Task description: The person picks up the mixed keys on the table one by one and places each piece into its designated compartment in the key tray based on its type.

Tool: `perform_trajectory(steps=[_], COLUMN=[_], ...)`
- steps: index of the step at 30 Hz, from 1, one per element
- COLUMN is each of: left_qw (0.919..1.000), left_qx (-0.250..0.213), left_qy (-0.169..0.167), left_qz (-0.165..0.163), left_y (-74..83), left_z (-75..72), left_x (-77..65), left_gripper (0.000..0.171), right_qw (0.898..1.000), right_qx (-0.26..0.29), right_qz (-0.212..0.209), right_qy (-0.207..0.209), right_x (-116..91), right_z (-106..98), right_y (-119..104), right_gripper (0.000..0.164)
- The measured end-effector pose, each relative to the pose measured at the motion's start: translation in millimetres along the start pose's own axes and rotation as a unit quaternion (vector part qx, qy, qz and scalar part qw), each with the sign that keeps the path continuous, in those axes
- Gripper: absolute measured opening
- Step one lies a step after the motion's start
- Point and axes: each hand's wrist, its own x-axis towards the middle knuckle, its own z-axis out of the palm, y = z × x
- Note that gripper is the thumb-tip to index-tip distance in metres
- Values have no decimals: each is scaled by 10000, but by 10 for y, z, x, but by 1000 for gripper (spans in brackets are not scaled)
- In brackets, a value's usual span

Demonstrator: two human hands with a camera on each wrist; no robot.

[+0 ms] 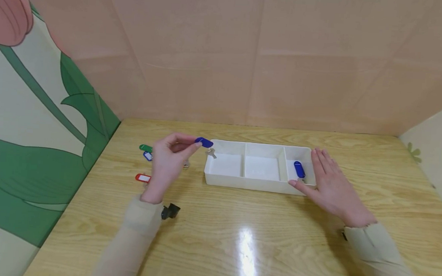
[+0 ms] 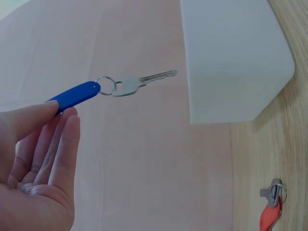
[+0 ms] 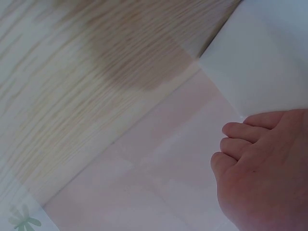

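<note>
Between thumb and fingers, my left hand (image 1: 167, 164) pinches a blue key tag (image 1: 204, 142). From its ring hangs a silver key (image 2: 127, 86), over the left end of a white three-compartment tray (image 1: 224, 181) in the head view. My right hand (image 1: 330, 187) rests against the tray's right end, fingers straight along the end wall and thumb at the front rim. Inside the right compartment lies another blue key tag (image 1: 299, 169), its key partly hidden beside the front wall. The middle and left compartments show bare floors.
Left of the tray, partly behind my left hand, lie a green key tag (image 1: 145, 148), a blue-framed tag (image 1: 148, 156) and a red-framed tag (image 1: 142, 178). An orange-red tag (image 2: 270, 215) with a key lies near the tray. A wall stands behind the table.
</note>
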Motion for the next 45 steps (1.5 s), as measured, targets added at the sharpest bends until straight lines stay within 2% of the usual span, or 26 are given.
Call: perform_trajectory(steps=[7,11,17,24,33,45], left_qw=[9999,9999,9997,9994,9996,9990], left_qx=[139,54,-144,-146,-17,-322], left_qy=[-18,-69,-188,-272,-267,-298], left_qz=[-52,-103,46,166,9,55], left_y=[4,5,-25,-42,-17,-34], left_z=[53,82,124,179,250,323], left_x=[-6,-5,-11,-13,-43,-45], left_gripper=[14,14,14,13,14,14], right_qw=[10000,9999,9999,9999,9999,9999], right_qx=[11,-7,-20,-9,-28,-95], right_qz=[-33,-82,-75,-77,-85,-54], right_qy=[47,128,120,112,93,66], right_x=[1,10,19,21,22,11], right_z=[6,15,10,8,-5,1], right_y=[1,3,-1,3,-15,-2], right_gripper=[108,108,108,108,108,108])
